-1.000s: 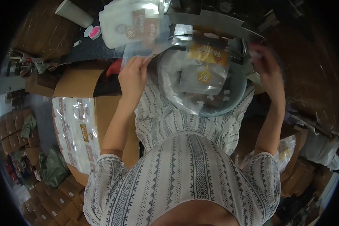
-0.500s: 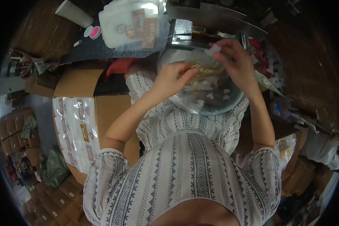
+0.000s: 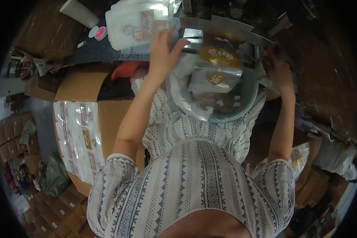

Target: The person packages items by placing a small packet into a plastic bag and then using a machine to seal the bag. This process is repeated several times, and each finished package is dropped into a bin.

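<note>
My left hand [image 3: 162, 57] is raised with thumb and fingers apart, close to the right edge of a stack of clear printed bags [image 3: 121, 29]. At the far right, my right hand [image 3: 281, 75] reaches beside some red items; its fingertips are dark and smeared. Between my hands, a clear bag with a gold-brown printed panel [image 3: 216, 77] hangs down from a metal machine [image 3: 226, 23]. The bag lies over a round basin [image 3: 251, 101] on my lap. Small white scraps [image 3: 219, 103] and clear plastic lie in the basin.
An open cardboard box [image 3: 77, 85] packed with printed white packets [image 3: 77, 135] stands at my left. A white cup [image 3: 79, 12] and a small tub with pink contents [image 3: 100, 33] are on the dark table [image 3: 91, 51]. Several cartons [image 3: 63, 210] stack up lower left.
My hands have parted: the left moved up and left to the bag stack, the right moved right and away from the white scrap it held. The printed bag now hangs unheld.
</note>
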Tool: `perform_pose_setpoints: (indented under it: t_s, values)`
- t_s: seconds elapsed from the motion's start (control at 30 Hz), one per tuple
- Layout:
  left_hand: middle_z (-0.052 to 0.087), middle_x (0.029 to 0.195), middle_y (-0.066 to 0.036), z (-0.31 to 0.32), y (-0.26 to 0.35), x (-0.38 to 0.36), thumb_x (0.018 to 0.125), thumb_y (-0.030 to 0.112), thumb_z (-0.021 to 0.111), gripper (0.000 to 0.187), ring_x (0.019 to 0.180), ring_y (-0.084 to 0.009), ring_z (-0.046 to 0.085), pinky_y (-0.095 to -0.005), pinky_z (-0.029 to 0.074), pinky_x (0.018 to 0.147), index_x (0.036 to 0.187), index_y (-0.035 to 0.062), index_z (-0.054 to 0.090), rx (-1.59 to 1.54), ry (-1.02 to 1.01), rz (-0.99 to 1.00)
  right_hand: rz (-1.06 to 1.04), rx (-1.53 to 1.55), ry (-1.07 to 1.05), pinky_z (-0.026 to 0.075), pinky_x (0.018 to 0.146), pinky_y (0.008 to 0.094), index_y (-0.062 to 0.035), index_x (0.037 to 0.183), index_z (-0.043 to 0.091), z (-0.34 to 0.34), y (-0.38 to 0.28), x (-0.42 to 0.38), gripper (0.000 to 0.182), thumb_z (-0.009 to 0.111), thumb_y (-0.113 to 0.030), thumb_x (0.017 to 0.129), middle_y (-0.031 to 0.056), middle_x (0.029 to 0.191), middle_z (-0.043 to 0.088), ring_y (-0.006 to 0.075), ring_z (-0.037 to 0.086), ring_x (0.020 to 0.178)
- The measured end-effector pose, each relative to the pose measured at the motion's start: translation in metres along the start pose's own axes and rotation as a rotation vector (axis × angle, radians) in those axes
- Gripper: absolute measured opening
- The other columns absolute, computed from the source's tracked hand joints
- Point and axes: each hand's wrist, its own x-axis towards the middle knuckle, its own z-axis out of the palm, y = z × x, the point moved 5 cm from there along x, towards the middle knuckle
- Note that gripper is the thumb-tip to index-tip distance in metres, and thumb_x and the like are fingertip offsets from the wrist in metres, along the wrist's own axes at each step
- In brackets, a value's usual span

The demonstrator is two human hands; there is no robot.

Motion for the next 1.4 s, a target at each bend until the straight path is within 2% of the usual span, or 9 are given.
perform_pose_setpoints:
  t_s: [0.1,0.27,0.37,0.6,0.9,1.07,1.17,1.27,1.4]
  values:
    - [0.061,0.113,-0.014,-0.012,-0.033,-0.026,0.084,0.027,0.068,0.042,0.099,-0.0321,0.059,-0.04,0.048,0.076,0.117,0.0032,0.058,0.632,-0.069,0.43,-0.011,0.112,-0.019,0.049,0.074,0.0388,-0.006,0.109,0.064,-0.004,0.004,-0.004,0.027,0.058,-0.021,0.088,0.021,0.09,0.066,0.0337,0.066,0.084]
    - [0.064,0.092,-0.009,-0.044,-0.026,-0.043,0.084,0.018,0.065,0.019,0.08,-0.0303,0.062,-0.0382,0.048,0.064,0.1,0.0073,0.065,0.441,-0.15,0.157,0.086,0.771,-0.066,0.049,0.073,0.0305,-0.0034,0.103,0.065,-0.037,-0.056,-0.017,0.026,0.07,-0.012,0.079,0.0121,0.09,0.066,0.0261,0.064,0.081]
    - [0.063,0.079,-0.008,-0.052,0.008,-0.043,0.083,0.014,0.065,0.009,0.068,-0.0287,0.062,-0.0367,0.047,0.058,0.088,0.0079,0.067,0.338,-0.1,0.035,-0.166,0.771,-0.08,0.048,0.074,0.0266,-0.0035,0.106,0.064,-0.035,-0.124,-0.019,0.026,0.069,-0.004,0.08,0.0088,0.094,0.067,0.0149,0.064,0.082]
    - [0.063,0.076,-0.009,-0.034,0.065,-0.047,0.082,0.015,0.066,0.01,0.061,-0.0291,0.06,-0.0358,0.046,0.053,0.087,0.0066,0.068,0.095,-0.315,0.128,-0.632,0.561,0.146,0.05,0.074,0.0317,-0.004,0.104,0.064,-0.031,-0.17,-0.02,0.029,0.072,-0.013,0.077,0.0102,0.09,0.065,0.0233,0.064,0.083]
    - [0.069,0.088,-0.012,0.079,0.025,-0.02,0.087,0.016,0.064,0.022,0.074,-0.0158,0.068,-0.0264,0.053,0.061,0.094,-0.0047,0.068,-0.872,-0.662,-0.79,-0.109,0.773,0.08,0.048,0.078,0.026,-0.0057,0.117,0.061,-0.025,-0.091,-0.016,0.032,0.067,-0.013,0.087,0.0054,0.103,0.067,0.012,0.062,0.092]
    - [0.067,0.096,-0.012,0.09,0.018,-0.02,0.091,0.022,0.062,0.034,0.083,-0.0135,0.065,-0.0228,0.053,0.071,0.106,-0.0081,0.063,-0.907,-0.654,-0.884,0.138,0.372,0.037,0.053,0.076,0.0357,-0.0061,0.114,0.062,-0.054,-0.048,-0.038,0.031,0.065,-0.018,0.085,0.0156,0.097,0.068,0.0315,0.067,0.085]
    - [0.065,0.103,-0.013,0.064,0.006,-0.013,0.092,0.031,0.062,0.042,0.091,-0.0171,0.064,-0.0262,0.052,0.075,0.113,-0.0055,0.06,-0.682,-0.601,-0.68,0.302,-0.301,-0.019,0.051,0.076,0.0419,-0.0072,0.112,0.064,-0.043,-0.01,-0.032,0.026,0.058,-0.012,0.087,0.0199,0.1,0.066,0.0337,0.065,0.092]
    - [0.057,0.121,-0.022,-0.01,-0.028,0.023,0.086,0.036,0.066,0.048,0.107,-0.0303,0.058,-0.0396,0.045,0.089,0.115,-0.0014,0.059,0.15,0.017,0.036,0.255,-0.089,-0.099,0.048,0.078,0.0479,-0.0076,0.11,0.064,-0.004,0.022,-0.023,0.026,0.055,-0.013,0.086,0.0237,0.102,0.064,0.0419,0.058,0.099]
    - [0.051,0.125,-0.023,-0.014,-0.048,-0.019,0.083,0.034,0.068,0.05,0.11,-0.0373,0.053,-0.0431,0.04,0.093,0.121,0.0029,0.056,0.833,-0.001,0.265,0.121,0.075,-0.073,0.048,0.079,0.0473,-0.0073,0.113,0.062,0.002,0.021,-0.008,0.028,0.053,-0.014,0.087,0.0237,0.102,0.063,0.0422,0.058,0.099]
